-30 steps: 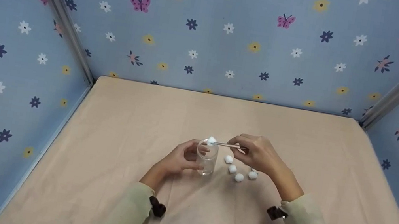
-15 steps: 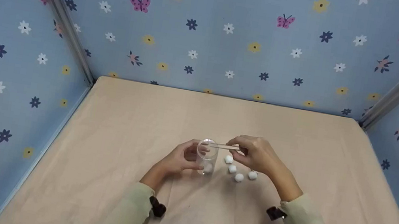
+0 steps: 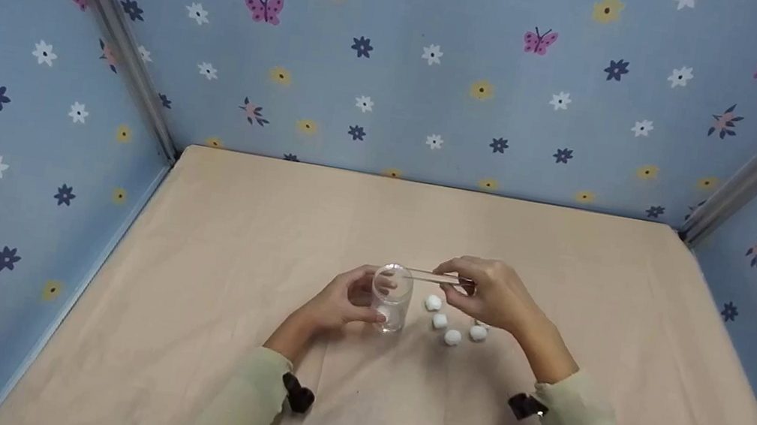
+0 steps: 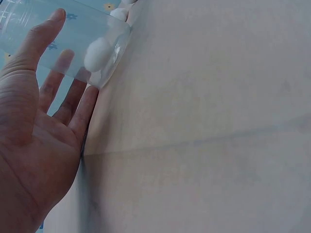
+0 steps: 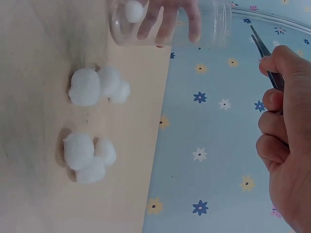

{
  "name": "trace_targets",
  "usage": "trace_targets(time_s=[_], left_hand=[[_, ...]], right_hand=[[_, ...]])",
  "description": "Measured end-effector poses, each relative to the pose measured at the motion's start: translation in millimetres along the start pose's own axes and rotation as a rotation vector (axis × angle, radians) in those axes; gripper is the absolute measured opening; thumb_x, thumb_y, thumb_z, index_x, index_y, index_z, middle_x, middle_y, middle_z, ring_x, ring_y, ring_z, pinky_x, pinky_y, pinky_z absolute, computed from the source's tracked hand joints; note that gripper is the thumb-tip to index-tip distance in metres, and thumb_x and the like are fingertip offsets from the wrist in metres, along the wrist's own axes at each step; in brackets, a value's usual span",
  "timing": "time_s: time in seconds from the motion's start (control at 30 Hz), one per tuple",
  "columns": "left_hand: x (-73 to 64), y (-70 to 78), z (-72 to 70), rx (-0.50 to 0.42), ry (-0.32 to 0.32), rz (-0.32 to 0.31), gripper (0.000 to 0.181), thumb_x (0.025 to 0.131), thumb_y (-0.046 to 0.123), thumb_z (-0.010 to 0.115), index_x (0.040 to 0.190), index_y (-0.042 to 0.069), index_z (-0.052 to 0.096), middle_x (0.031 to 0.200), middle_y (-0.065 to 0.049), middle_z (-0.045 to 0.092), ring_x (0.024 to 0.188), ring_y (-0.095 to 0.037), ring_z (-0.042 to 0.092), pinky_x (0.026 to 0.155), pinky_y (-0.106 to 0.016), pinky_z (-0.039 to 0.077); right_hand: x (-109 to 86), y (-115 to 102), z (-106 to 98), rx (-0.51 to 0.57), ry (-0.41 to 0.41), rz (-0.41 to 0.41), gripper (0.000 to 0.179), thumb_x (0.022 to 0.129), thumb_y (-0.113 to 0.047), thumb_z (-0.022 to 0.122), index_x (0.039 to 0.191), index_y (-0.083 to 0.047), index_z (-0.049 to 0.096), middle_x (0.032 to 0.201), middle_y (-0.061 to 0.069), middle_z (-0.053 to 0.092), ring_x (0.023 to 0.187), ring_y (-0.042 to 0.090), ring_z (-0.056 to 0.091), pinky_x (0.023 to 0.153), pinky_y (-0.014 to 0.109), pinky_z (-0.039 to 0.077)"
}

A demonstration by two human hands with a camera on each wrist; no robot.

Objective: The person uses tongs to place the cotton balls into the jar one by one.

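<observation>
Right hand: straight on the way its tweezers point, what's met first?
Likely the clear jar, at its mouth: the tweezers overlap it in the head view, but depth is unclear; they could pass above.

Jar (image 4: 80,33) (left wrist view) cropped

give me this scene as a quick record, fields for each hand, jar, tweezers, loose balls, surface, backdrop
left hand: holds the jar
jar: clear, upright, one white ball inside at the bottom
right hand: grips the tweezers
tweezers: tips slightly apart, nothing between them, by the jar's mouth
loose balls: white, six in the right wrist view, in two groups of three
surface: beige cloth
backdrop: blue panels with flowers and butterflies
</observation>
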State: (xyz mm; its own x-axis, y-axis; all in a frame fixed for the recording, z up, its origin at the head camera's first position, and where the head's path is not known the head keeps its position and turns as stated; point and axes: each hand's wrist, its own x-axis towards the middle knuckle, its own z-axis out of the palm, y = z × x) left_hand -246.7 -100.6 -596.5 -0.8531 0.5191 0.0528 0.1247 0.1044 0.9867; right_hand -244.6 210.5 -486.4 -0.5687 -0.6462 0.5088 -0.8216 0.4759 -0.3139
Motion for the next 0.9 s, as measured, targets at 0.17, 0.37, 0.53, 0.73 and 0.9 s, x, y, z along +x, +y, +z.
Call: trace_targets(time_s=[0.17,0.37,0.53,0.73,0.9], left_hand=[[0.3,-0.9,-0.3,0.001,0.001,0.000,0.073,0.094,-0.005,0.086,0.160,0.001,0.054,0.156,-0.027,0.066,0.147,-0.043,0.065,0.126,-0.051,0.057],[-1.6,0.2,-0.9,0.006,-0.006,0.001,0.074,0.095,-0.002,0.086,0.161,0.002,0.053,0.158,-0.027,0.065,0.148,-0.043,0.064,0.127,-0.052,0.056],[-2.6,1.4,-1.3,0.009,-0.005,-0.011,0.077,0.095,-0.002,0.086,0.163,0.003,0.052,0.159,-0.026,0.064,0.150,-0.044,0.062,0.129,-0.053,0.053],[-3.1,1.0,-0.7,0.013,0.005,-0.017,0.075,0.094,-0.002,0.087,0.162,0.004,0.054,0.159,-0.025,0.065,0.150,-0.045,0.062,0.127,-0.054,0.055],[-2.5,-0.2,-0.2,0.003,0.004,-0.012,0.075,0.094,-0.001,0.087,0.161,0.004,0.054,0.159,-0.025,0.065,0.151,-0.044,0.062,0.128,-0.053,0.054]], right_hand=[[-5.1,6,-1,0.004,0.050,0.007,0.025,0.092,0.002,0.081,0.115,-0.006,0.082,0.085,0.007,0.080,0.062,0.015,0.065,0.055,0.023,0.050],[-8.4,10,-3,0.000,0.075,0.005,0.027,0.091,0.003,0.079,0.116,-0.005,0.080,0.077,0.006,0.074,0.060,0.012,0.060,0.055,0.022,0.047],[-9.9,9,-7,-0.002,0.058,0.043,0.027,0.092,0.002,0.078,0.118,-0.005,0.079,0.071,0.005,0.067,0.061,0.006,0.052,0.056,0.021,0.043],[-13.9,12,-10,-0.005,0.061,0.064,0.026,0.092,0.002,0.078,0.117,-0.004,0.080,0.072,0.005,0.067,0.063,0.004,0.050,0.057,0.023,0.044],[-19.1,17,-10,-0.010,0.062,0.098,0.024,0.093,0.003,0.079,0.117,-0.002,0.079,0.071,0.006,0.066,0.063,0.002,0.048,0.058,0.023,0.044]])
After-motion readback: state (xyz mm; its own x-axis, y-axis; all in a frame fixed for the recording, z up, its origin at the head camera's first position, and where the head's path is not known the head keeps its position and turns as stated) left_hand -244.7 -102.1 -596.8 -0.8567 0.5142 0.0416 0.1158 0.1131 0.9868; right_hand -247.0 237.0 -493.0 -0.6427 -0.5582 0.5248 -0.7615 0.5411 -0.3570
